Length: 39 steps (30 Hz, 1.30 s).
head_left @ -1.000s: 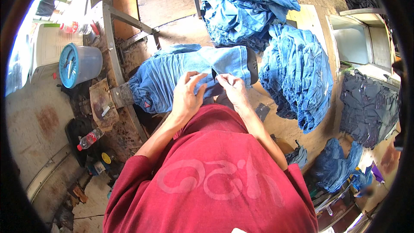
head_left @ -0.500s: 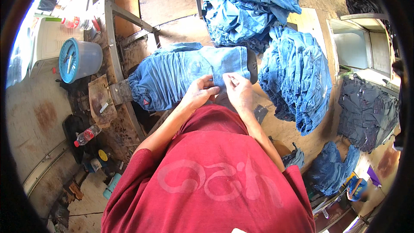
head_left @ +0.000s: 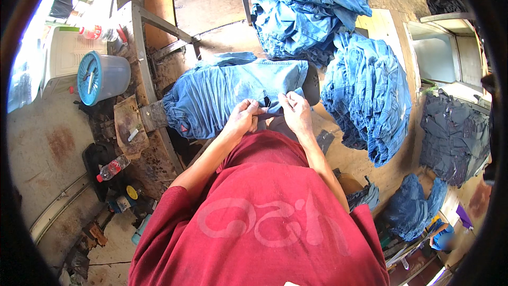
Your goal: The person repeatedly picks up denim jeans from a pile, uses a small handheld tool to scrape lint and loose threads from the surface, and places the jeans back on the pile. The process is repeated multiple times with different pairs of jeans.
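A pair of light blue denim pants (head_left: 217, 92) lies stretched over a narrow dark board (head_left: 313, 89), its gathered waist to the left. My left hand (head_left: 245, 116) pinches the near edge of the denim between thumb and fingers. Just to its right, my right hand (head_left: 296, 112) is closed on the same edge close to the cloth's right end. Between the two hands the denim is drawn up in a fold, and a small dark gap shows there. What lies inside the fingers is partly hidden.
Piled blue denim garments (head_left: 307, 10) rise beyond the board, with another heap (head_left: 368, 95) at its right. Dark folded garments (head_left: 455, 135) lie farther right. On the left stand a bucket with a blue lid (head_left: 114, 77) and a plastic bottle (head_left: 112, 168).
Both hands have closed on the near edge of the denim and lifted it into a fold. A dark gap now shows between them. The view has shifted slightly.
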{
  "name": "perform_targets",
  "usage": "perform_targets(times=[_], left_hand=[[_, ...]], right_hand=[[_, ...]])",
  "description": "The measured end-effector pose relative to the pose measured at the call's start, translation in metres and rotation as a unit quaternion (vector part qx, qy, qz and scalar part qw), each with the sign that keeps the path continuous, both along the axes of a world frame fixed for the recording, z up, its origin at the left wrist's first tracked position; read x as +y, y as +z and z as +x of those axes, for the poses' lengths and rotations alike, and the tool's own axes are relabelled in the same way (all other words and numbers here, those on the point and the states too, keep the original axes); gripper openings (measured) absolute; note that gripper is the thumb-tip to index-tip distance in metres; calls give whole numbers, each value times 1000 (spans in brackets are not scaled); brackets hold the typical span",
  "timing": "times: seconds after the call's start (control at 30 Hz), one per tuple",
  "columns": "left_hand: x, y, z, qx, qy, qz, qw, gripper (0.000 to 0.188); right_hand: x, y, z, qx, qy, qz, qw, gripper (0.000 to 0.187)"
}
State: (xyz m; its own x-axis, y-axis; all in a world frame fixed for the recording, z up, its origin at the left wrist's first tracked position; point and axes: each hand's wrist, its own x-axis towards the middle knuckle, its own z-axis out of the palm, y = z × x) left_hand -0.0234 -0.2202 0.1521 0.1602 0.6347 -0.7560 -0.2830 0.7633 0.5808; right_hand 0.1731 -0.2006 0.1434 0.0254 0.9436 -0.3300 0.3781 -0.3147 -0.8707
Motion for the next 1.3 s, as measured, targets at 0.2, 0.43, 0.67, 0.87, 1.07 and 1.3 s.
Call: perform_targets(times=[0.2, 0.43, 0.67, 0.87, 1.07, 1.3], left_hand=[[19, 5, -6, 34, -156, 0, 987, 24], [9, 4, -3, 14, -53, 8, 998, 16], [16, 11, -8, -1, -114, 1, 994, 24], [23, 6, -5, 28, -187, 35, 981, 22], [17, -1, -11, -42, -147, 17, 988, 18], [15, 8, -17, -76, -74, -18, 994, 23]], right_hand=[[-2, 5, 2, 10, 30, -16, 999, 34], [-4, 2, 5, -19, 23, -6, 1000, 33], [-6, -3, 5, 21, 27, -4, 999, 33], [-6, 0, 4, 27, 30, 0, 999, 34], [-6, -2, 8, 40, 28, -5, 999, 35], [-2, -9, 9, 123, 1, 31, 992, 33]])
